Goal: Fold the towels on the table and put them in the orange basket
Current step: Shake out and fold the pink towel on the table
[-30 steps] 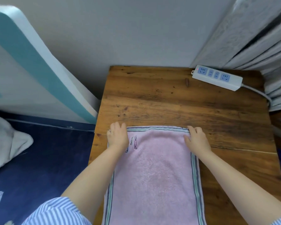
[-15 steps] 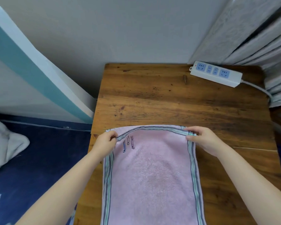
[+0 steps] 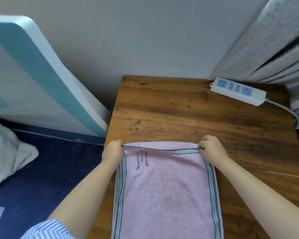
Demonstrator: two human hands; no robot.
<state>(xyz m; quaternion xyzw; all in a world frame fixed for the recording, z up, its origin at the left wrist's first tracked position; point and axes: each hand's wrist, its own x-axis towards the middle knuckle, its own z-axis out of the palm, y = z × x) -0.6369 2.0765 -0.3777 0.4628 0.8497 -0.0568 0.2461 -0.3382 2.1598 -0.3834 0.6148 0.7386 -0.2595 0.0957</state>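
White cloth [image 3: 9, 152]: crumpled heap at far left, lying on a dark blue surface [image 3: 55, 173].
Leaning panel [image 3: 34, 80]: white with a teal band, tilted against the grey wall, its lower end just beside the table's left edge.
Striped sleeve [image 3: 45, 230]: blue and white, at the bottom edge, on the left arm.
Left hand [image 3: 112, 151]: fingers curled, pinching the far left corner of the towel; corner raised a little off the wood.
Pink towel [image 3: 166, 192]: spread lengthwise on the near half of the wooden table [image 3: 179, 114], running from the hands down to the bottom edge of view. Striped grey-green border on both long sides and across the far end. Three small embroidered figures near the far left corner. Far edge drawn taut between the two hands.
Right hand [image 3: 211, 149]: fingers curled, pinching the far right corner of the towel.
Power strip [image 3: 237, 91]: white with blue sockets, at the table's far right corner, cord trailing off to the right.
Curtain [image 3: 274, 45]: grey, pleated, hanging behind the power strip.
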